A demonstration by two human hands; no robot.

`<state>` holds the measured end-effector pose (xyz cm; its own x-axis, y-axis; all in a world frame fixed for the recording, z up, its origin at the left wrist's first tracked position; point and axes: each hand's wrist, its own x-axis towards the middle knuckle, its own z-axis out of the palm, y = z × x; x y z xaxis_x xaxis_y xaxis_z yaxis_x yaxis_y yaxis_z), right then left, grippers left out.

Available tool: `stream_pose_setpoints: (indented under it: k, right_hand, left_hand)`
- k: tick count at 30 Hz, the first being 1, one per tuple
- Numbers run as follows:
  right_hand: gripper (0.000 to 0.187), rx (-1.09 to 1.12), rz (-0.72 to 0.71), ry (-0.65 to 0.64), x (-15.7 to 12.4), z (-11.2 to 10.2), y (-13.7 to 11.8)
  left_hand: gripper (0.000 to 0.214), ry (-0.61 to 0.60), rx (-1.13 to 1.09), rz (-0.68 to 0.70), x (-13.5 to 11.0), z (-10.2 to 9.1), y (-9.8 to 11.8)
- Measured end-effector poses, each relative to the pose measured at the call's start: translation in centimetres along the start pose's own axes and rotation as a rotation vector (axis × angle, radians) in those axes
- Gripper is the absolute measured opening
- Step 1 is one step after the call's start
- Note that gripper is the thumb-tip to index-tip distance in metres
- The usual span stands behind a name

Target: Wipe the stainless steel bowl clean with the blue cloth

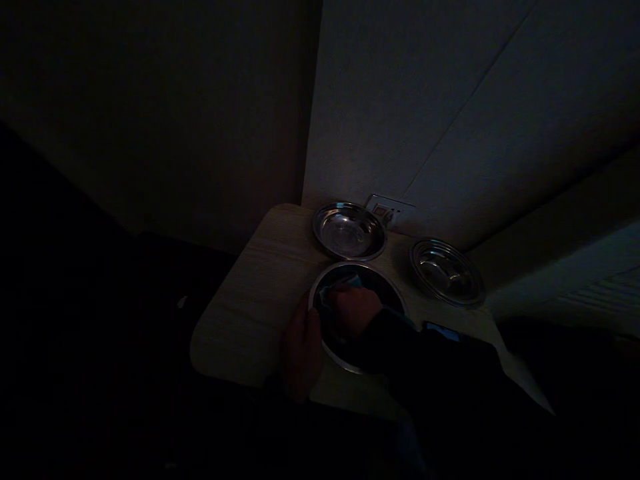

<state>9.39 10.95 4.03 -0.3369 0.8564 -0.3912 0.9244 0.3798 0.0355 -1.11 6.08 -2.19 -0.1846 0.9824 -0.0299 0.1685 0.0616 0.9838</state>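
Left hand (301,350) against bowl (386,289), grip unclear; right hand (357,309) clutches cloth (353,281) inside; lopsided pressing could skid it into metal dish (345,235).

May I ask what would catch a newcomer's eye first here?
Probably the gleaming back bowl at the far edge of the table and the shiny dish at right, both standing out in the dark. Next, perhaps, the front bowl: the left hand touches its side, while the right hand holds a bluish cloth inside.
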Motion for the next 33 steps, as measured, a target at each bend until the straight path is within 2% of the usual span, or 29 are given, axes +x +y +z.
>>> stream_pose_setpoints:
  k: [6, 8, 18, 23, 26, 30, 33]
  right_hand:
    - [0.023, 0.025, -0.165, -0.078, -1.9, 0.9, -0.3]
    - [0.024, 0.029, -0.178, -0.074, -2.3, 0.9, -0.1]
    - [0.026, -0.002, 0.149, 0.058, 1.5, 0.0, 1.2]
    - [0.025, -0.011, 0.186, 0.051, 1.4, 0.3, 1.9]
    - [0.028, -0.001, 0.108, 0.04, 1.3, 0.1, 1.0]
    - [0.024, 0.022, -0.102, -0.032, 0.2, -0.4, -0.4]
    - [0.02, 0.05, -0.263, -0.113, -1.6, -0.4, 0.3]
  left_hand:
    - [0.04, 0.021, -0.005, -0.015, -0.2, 0.1, -0.1]
    - [0.04, 0.021, -0.004, -0.028, -0.3, 0.1, -0.1]
    - [0.041, 0.033, -0.024, -0.005, -0.3, 0.1, -0.3]
    - [0.04, 0.025, -0.053, 0.023, -0.3, 0.2, -0.1]
    - [0.039, 0.01, -0.037, 0.017, -0.2, 0.1, 0.0]
    - [0.04, 0.046, -0.005, -0.013, -0.2, 0.0, 0.0]
    - [0.04, 0.099, 0.011, -0.033, -0.3, 0.0, -0.1]
